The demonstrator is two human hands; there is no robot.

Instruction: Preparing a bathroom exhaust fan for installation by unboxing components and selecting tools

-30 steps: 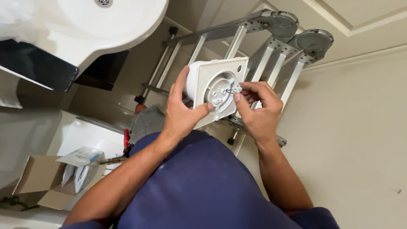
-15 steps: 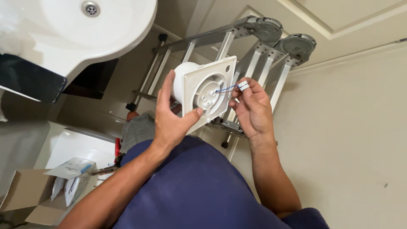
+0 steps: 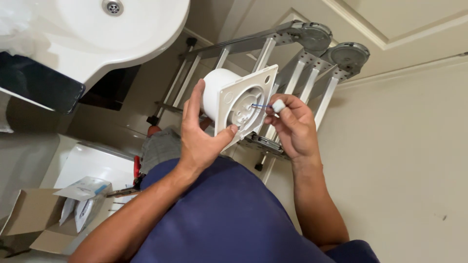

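My left hand [image 3: 202,134] grips a white extractor fan [image 3: 238,102], a square faceplate with a round duct collar behind it, thumb on its lower edge. My right hand [image 3: 291,127] pinches a small white connector piece [image 3: 278,105] from which thin blue and pale wires [image 3: 259,105] run into the fan's centre. Both hands are held in front of my chest, above my dark blue shirt.
A folded metal stepladder [image 3: 292,58] stands just beyond the fan. A white washbasin [image 3: 97,34] is at upper left. An open cardboard box [image 3: 34,219] with leaflets lies at lower left, a white panel [image 3: 92,165] beside it. A beige wall fills the right.
The fan has tilted so the collar shows more. My right hand has drawn the white connector and its wires a little away from the fan's face.
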